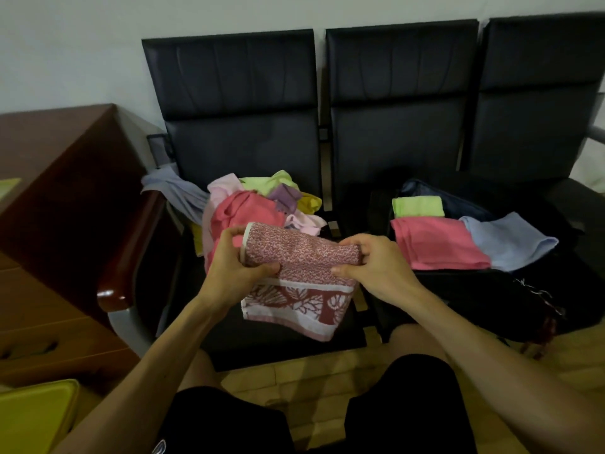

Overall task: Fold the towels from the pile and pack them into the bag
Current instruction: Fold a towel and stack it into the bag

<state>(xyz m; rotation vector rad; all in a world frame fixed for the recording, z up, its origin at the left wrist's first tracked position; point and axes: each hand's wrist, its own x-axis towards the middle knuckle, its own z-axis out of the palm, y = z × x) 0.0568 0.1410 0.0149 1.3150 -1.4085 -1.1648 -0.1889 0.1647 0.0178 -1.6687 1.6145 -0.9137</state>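
A red-and-white patterned towel (299,283) hangs folded over in front of the left seat. My left hand (234,260) pinches its left end and my right hand (366,258) grips its right end, both at the top fold. Behind it lies the pile of loose towels (262,204) in pink, green, purple and yellow on the left seat. On the middle seat the black bag (484,290) lies open, holding a folded green towel (417,206), a folded pink towel (438,242) and a light blue towel (510,237).
A row of black padded chairs (235,103) stands against the wall. A brown wooden desk (55,198) is at the left, with a yellow object (32,417) at the lower left. A bluish cloth (173,188) drapes over the left armrest. My knees in black shorts are below.
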